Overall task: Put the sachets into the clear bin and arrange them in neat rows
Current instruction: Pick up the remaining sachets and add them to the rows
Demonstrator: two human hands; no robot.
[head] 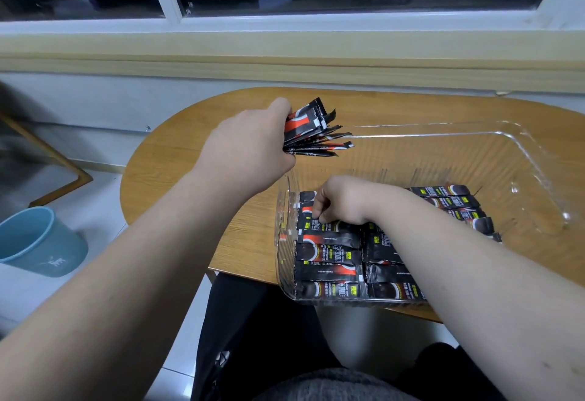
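The left hand (250, 147) clasps the sachet bundle (316, 129); the right hand (342, 204) pinches a laid sachet (335, 227) inside the clear bin (443, 159). Sachets are likely light, flexible and slick: grasp mid-length.

middle sachets (378, 251) hidden under forearm (459, 248), bucket (34, 242) cropped

- Sachets (329, 255) in the clear bin (519, 147) — small white print, set sideways, seems to read "INSTANT COFFEE".
- Same sachets — larger stylised brand lettering and yellow-green tags, too blurred to read.
- Blue bucket (38, 242) — small white animal emblem, no words.
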